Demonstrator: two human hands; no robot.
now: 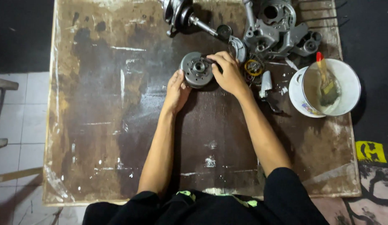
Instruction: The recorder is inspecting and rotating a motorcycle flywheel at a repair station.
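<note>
Both hands on round metal part (197, 69), near table's (98, 125) far edge.
L hand (176, 89) cups it, R hand (227, 73) grips its top; greasy, could slip & hit small gear (254, 67).

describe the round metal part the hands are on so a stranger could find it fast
On the stained brown wooden board, look at its far middle, where both hands meet. The round grey metal disc with a central hub sits between the left hand and right hand. Unlike the irregular grey engine casings behind it, it is a plain circle.

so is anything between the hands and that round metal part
Nothing visible. The left hand touches the round metal part at its lower left edge, and the right hand rests on its right side.
</note>
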